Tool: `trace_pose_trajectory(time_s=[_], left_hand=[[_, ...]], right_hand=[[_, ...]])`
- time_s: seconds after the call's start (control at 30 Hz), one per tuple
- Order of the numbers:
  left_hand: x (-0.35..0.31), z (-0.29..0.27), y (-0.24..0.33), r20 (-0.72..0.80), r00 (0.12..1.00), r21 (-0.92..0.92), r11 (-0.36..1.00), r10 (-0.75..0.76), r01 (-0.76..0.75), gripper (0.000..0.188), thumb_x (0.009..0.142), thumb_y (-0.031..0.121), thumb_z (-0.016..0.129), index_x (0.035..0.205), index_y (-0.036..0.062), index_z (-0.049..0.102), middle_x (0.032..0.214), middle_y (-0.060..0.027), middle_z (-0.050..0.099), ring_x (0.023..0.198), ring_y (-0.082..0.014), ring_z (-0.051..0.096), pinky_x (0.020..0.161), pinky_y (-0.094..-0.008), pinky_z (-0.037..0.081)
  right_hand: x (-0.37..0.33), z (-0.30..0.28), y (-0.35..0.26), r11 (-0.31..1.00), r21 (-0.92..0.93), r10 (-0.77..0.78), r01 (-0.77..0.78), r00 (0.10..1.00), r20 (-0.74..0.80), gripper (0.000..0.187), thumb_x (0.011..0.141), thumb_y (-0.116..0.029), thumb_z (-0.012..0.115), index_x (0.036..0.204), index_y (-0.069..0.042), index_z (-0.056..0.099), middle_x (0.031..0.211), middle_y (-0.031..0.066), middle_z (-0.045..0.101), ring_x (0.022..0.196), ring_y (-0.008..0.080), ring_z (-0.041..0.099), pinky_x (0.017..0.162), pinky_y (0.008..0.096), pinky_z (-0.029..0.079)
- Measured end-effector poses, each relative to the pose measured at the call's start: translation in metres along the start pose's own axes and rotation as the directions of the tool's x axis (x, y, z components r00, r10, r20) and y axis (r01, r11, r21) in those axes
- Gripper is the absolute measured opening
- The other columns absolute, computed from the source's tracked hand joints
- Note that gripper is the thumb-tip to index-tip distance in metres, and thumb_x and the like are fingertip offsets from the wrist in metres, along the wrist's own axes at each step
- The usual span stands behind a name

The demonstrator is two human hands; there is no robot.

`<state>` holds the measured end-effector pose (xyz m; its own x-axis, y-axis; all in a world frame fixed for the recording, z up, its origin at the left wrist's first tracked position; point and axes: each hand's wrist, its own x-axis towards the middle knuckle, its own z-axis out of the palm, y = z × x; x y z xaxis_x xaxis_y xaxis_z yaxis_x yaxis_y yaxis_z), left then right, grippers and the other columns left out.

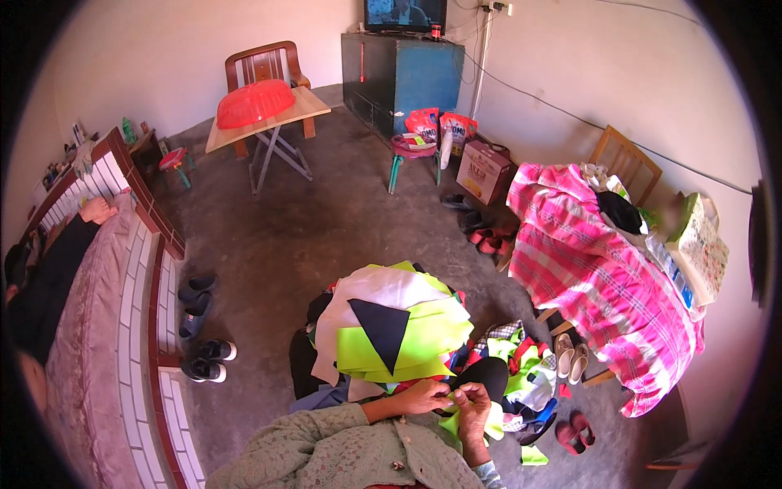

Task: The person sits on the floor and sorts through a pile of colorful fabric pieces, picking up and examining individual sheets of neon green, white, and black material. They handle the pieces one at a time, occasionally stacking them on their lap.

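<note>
In front of my lap, my left hand (425, 397) and my right hand (473, 409) come together, fingertips pinched on a lime-green cloth scrap (494, 422) whose lower part hangs below the right hand. Just beyond them rises a heap of cloth pieces. On its top lie a broad lime-green piece (432, 326), a pale whitish piece (383, 287) and a dark navy triangle of cloth (380, 328). Right of my hands, a loose pile of mixed scraps (529, 383) spreads over the floor. A small lime-green scrap (534, 455) lies apart from it.
At left, someone in dark sleeves lies on a tile-edged bed (134, 285), with shoes (208, 360) beside it. Ahead stand a folding table (305, 104) with a red cover (257, 103), a stool (414, 147) and a cabinet (428, 81). A pink plaid cloth (595, 277) drapes furniture at right.
</note>
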<state>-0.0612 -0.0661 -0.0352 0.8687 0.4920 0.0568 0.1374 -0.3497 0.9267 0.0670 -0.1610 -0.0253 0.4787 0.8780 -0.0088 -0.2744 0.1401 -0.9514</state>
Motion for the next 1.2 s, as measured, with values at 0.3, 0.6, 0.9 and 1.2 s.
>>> trace_pose_trajectory(time_s=[0.3,0.6,0.9,1.2], left_hand=[[0.001,-0.002,-0.015,-0.009,0.991,-0.392,0.912,-0.136,0.122,0.019,0.093,0.019,0.052,0.091,-0.0004,0.053,0.074,-0.0014,0.052,0.066,-0.0075,0.052,0.058,-0.0241,0.044],[-0.001,-0.013,-0.009,-0.069,0.980,-0.526,0.841,-0.188,0.124,0.018,0.093,0.019,0.051,0.088,0.0025,0.053,0.071,0.0033,0.045,0.064,-0.0045,0.045,0.056,-0.0225,0.039],[-0.009,-0.031,0.022,-0.077,0.935,-0.853,0.508,-0.345,0.117,0.017,0.094,0.026,0.049,0.089,0.0096,0.051,0.073,0.0045,0.050,0.059,-0.0042,0.048,0.054,-0.0206,0.039],[-0.013,-0.040,0.039,-0.055,0.958,-0.943,0.329,-0.280,0.042,0.019,0.094,0.025,0.049,0.102,0.0078,0.052,0.090,-0.0022,0.061,0.078,-0.0108,0.062,0.069,-0.0263,0.052]], right_hand=[[-0.001,-0.012,-0.005,0.978,-0.175,0.149,-0.115,0.969,0.197,0.029,0.073,-0.009,0.075,0.095,-0.003,0.058,0.092,0.0008,0.061,0.081,0.0075,0.053,0.072,0.0226,0.042],[-0.001,-0.028,-0.010,0.926,-0.262,0.339,-0.273,0.907,0.252,0.020,0.074,-0.009,0.074,0.088,-0.002,0.062,0.080,-0.0002,0.061,0.066,0.0052,0.052,0.059,0.0210,0.041],[-0.005,-0.045,-0.009,0.898,-0.300,0.395,-0.323,0.892,0.221,0.036,0.072,-0.010,0.075,0.103,0.001,0.062,0.092,0.0057,0.065,0.079,0.0121,0.060,0.074,0.0254,0.047],[-0.006,-0.036,0.005,0.975,-0.009,0.219,-0.220,0.961,0.168,0.039,0.078,-0.008,0.070,0.114,-0.001,0.057,0.104,0.0041,0.064,0.091,0.0119,0.058,0.083,0.0279,0.046]])
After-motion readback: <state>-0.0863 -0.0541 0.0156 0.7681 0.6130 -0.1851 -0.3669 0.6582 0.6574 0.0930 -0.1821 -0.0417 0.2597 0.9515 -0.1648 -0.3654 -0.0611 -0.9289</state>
